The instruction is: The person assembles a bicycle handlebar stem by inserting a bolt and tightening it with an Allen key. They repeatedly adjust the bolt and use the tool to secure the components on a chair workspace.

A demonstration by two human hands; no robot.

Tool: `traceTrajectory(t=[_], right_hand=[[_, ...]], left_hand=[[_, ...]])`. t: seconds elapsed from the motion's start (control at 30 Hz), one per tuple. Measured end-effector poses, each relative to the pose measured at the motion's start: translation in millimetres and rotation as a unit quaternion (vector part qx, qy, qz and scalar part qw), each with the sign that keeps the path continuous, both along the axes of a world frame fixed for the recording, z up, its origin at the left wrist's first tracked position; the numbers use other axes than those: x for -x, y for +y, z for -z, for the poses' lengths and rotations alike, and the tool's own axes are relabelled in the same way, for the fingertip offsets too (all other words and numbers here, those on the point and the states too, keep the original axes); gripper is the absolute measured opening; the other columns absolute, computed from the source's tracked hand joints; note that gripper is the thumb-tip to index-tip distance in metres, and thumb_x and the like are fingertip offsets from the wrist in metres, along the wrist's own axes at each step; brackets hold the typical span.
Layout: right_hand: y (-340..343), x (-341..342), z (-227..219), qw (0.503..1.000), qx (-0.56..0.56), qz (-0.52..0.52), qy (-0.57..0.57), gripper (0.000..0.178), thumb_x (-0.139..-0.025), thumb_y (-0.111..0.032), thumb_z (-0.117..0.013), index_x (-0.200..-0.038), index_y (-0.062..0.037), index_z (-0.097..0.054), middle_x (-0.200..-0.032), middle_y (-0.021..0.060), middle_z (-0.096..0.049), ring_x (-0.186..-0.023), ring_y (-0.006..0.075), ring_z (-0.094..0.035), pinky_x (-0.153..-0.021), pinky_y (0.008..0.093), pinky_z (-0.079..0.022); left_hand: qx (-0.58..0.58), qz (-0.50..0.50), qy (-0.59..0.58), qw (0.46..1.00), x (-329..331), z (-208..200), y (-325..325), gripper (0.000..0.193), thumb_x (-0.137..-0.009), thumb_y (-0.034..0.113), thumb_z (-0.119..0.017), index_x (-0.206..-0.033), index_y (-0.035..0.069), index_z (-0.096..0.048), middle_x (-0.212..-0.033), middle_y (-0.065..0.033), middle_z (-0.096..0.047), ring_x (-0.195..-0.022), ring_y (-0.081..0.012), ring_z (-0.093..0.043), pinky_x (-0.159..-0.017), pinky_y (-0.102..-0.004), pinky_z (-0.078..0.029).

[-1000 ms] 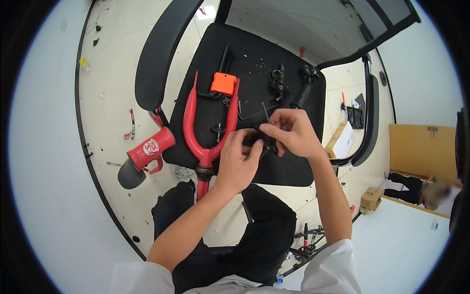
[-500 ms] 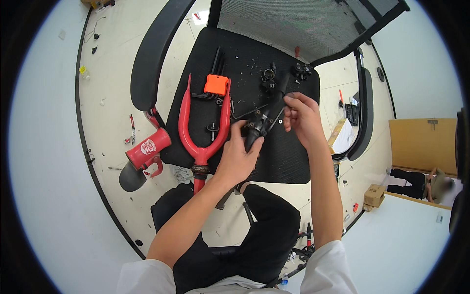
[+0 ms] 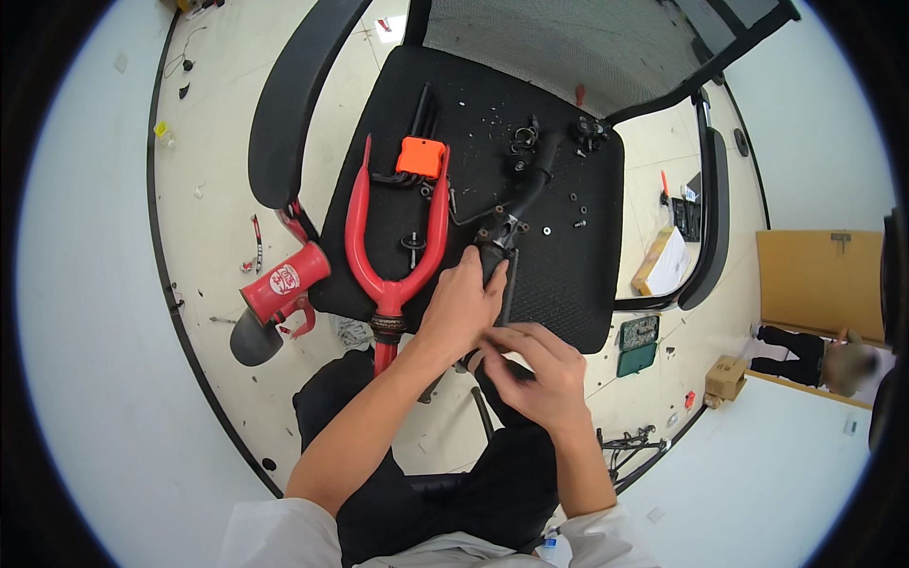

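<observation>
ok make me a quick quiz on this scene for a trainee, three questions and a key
1. What does the left hand have in its grip?
2. True or false: both prongs of the red fork lie over the chair seat.
3. The block that holds the hex keys is: a) green, b) orange, c) blue.

Key:
1. A black bar.
2. True.
3. b
</observation>
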State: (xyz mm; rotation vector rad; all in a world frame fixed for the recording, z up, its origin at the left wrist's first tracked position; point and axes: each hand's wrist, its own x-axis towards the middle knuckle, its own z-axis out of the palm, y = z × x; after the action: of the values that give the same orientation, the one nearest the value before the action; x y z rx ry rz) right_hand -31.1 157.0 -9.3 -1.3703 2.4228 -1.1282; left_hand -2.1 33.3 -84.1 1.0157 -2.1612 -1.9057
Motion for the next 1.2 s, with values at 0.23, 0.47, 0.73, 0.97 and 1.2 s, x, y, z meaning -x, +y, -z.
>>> traceTrajectory(t=[0.23,0.47,0.73,0.97,1.2], right_hand=[[-62.8,46.6,-21.4,0.940,-0.134,-0.295,0.110,0.020,-0.075,-0.018,-0.077,-0.074,-0.0016,-0.065,-0.071,0.0082,-0.065,-0.059,0.0255,-0.064,-0.053,0.0320,-0.051],[-148.8,92.7,-11.2,0.916,-0.283,-0.249,0.138,0.023,-0.083,-0.021,-0.069,-0.074,0.0004,-0.071,-0.070,0.0212,-0.067,-0.070,0.0349,-0.069,-0.066,0.0437,-0.057],[-32.7,171.0,16.2,0.871,0.015,0.164,-0.463,0.028,-0.094,-0.024,-0.067,-0.079,-0.0026,-0.058,-0.067,0.0011,-0.056,-0.058,0.0141,-0.063,-0.056,0.0257,-0.055],[35.3,14.0,9.8,0.911,0.138,0.191,-0.339,0.004,-0.090,0.002,-0.062,-0.088,0.0029,-0.059,-0.076,0.0137,-0.067,-0.069,0.0224,-0.071,-0.062,0.0317,-0.060],[-51.6,26.2,-12.4,0.983,-0.037,-0.168,0.063,0.012,-0.073,-0.006,-0.077,-0.082,-0.0021,-0.070,-0.076,0.0079,-0.067,-0.063,0.0203,-0.067,-0.055,0.0289,-0.051]], left_hand=[[0.024,0.004,0.101,0.995,-1.0,9.8,-11.9,0.027,-0.094,0.022,-0.063,-0.094,-0.003,-0.053,-0.073,-0.0220,-0.057,-0.065,-0.0262,-0.054,-0.061,-0.0435,-0.044],[0.022,0.051,0.034,0.998,-1.5,-0.9,0.0,0.027,-0.095,0.016,-0.061,-0.102,-0.008,-0.050,-0.079,-0.0310,-0.062,-0.084,-0.0485,-0.061,-0.065,-0.0512,-0.046],[-0.045,0.029,-0.027,0.998,-1.5,-18.1,-16.6,0.035,-0.099,0.026,-0.057,-0.089,-0.007,-0.050,-0.066,-0.0280,-0.058,-0.062,-0.0414,-0.062,-0.056,-0.0476,-0.043],[0.000,0.025,-0.008,1.000,-0.2,-6.4,-9.8,0.034,-0.098,0.025,-0.057,-0.091,-0.007,-0.050,-0.067,-0.0286,-0.058,-0.066,-0.0462,-0.061,-0.056,-0.0483,-0.044],[0.100,0.052,0.033,0.993,0.0,20.6,-8.8,0.030,-0.095,0.024,-0.061,-0.094,-0.004,-0.051,-0.077,-0.0266,-0.061,-0.076,-0.0404,-0.063,-0.062,-0.0437,-0.048]])
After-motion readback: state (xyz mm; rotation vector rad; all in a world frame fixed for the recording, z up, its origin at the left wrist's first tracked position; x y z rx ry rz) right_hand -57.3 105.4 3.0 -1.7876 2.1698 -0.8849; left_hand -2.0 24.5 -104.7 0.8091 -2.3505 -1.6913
